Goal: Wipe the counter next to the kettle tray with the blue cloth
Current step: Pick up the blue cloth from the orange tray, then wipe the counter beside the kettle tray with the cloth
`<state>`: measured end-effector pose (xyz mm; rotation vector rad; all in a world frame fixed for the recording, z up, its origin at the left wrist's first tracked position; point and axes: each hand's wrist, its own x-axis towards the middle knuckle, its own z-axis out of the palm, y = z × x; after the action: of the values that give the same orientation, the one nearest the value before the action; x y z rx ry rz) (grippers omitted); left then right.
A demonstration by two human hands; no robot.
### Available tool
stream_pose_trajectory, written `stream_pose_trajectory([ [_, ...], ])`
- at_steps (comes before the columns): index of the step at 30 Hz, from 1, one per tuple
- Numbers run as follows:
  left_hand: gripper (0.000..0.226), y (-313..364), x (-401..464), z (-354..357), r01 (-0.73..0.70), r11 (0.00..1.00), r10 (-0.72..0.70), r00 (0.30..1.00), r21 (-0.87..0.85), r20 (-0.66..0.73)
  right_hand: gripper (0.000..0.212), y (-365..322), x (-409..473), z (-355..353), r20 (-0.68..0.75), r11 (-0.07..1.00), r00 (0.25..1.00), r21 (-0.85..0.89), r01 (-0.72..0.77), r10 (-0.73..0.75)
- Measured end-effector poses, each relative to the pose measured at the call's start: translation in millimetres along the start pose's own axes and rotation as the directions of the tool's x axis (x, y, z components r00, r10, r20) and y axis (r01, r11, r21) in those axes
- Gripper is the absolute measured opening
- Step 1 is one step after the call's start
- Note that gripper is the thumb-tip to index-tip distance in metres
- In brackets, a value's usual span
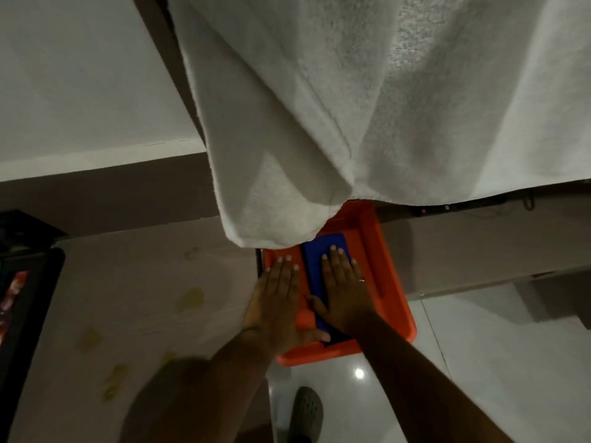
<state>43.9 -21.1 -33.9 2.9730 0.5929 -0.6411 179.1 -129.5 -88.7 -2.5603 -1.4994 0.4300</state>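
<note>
The blue cloth (315, 251) lies folded into a long strip inside an orange plastic bin (380, 276), which sits just off the counter's right end. My right hand (343, 289) rests flat on the cloth with its fingers spread and its thumb at the cloth's left edge. My left hand (275, 298) lies flat on the bin's left side, its thumb reaching toward the cloth's near end. The pale counter (134, 298) stretches to the left and carries several yellowish smears (190, 298). A black tray (28, 302) stands at the counter's far left edge; no kettle shows on it.
A big white towel (351, 107) hangs down over the top half of the view, hiding the bin's far end. Glossy white floor tiles (479, 362) lie to the right, with my grey shoe (307, 410) below the bin. A dark wall band runs behind the counter.
</note>
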Motion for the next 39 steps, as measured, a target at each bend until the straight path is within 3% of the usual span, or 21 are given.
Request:
stream_pose_trajectory([
  [10, 0.143, -3.8, -1.2, 1.0, -0.039, 0.999, 0.037, 0.999, -0.036, -0.038, 0.068, 10.1, 7.9, -6.3, 0.024, 0.997, 0.999, 0.063, 0.048, -0.049],
  [12, 0.142, -7.7, -4.6, 1.5, -0.083, 0.993, 0.077, 0.994, -0.083, -0.079, 0.067, 8.7, 6.4, -12.3, 0.004, 0.988, 1.000, 0.152, 0.025, -0.026],
  [15, 0.134, -16.6, -21.9, 0.6, -0.147, 0.973, 0.119, 0.980, -0.178, -0.162, 0.071, -5.3, -0.6, -35.8, -0.030, 0.904, 0.992, 0.416, -0.101, 0.125],
  [19, 0.125, -37.3, -71.8, 2.7, -0.095, 0.969, 0.040, 0.972, -0.229, -0.231, 0.059, -42.8, -22.4, -70.9, -0.173, 0.787, 0.945, 0.604, -0.121, 0.279],
  [22, 0.116, -64.5, -121.1, 11.6, -0.027, 0.978, -0.041, 0.947, -0.206, -0.318, 0.041, -91.0, -46.6, -85.5, -0.181, 0.715, 0.938, 0.693, -0.093, 0.297],
  [23, 0.115, -75.0, -139.4, 16.6, -0.004, 0.974, -0.071, 0.944, -0.226, -0.322, 0.043, -111.0, -56.5, -86.3, -0.176, 0.709, 0.942, 0.700, -0.086, 0.287],
  [26, 0.121, -111.3, -199.8, 36.3, 0.084, 0.940, -0.191, 0.932, -0.329, -0.308, 0.052, -173.7, -90.0, -72.9, -0.175, 0.741, 0.965, 0.671, -0.027, 0.194],
  [29, 0.135, -151.8, -265.7, 69.1, 0.232, 0.875, -0.353, 0.906, -0.425, -0.232, 0.054, -231.7, -121.1, -38.9, -0.122, 0.841, 0.991, 0.540, 0.021, 0.054],
  [32, 0.118, -176.3, -317.1, 116.8, 0.332, 0.833, -0.460, 0.860, -0.442, -0.221, 0.059, -262.1, -138.5, 3.3, -0.014, 0.947, 0.999, 0.318, 0.054, -0.052],
  [35, 0.104, -190.5, -353.4, 158.6, 0.371, 0.810, -0.493, 0.850, -0.454, -0.187, 0.067, -277.6, -140.6, 23.2, -0.017, 0.993, 0.999, 0.108, 0.049, -0.048],
  [39, 0.110, -200.5, -371.1, 174.7, 0.487, 0.721, -0.619, 0.773, -0.494, -0.141, 0.067, -289.0, -126.4, 29.9, -0.033, 1.000, 0.999, 0.016, 0.003, -0.002],
])
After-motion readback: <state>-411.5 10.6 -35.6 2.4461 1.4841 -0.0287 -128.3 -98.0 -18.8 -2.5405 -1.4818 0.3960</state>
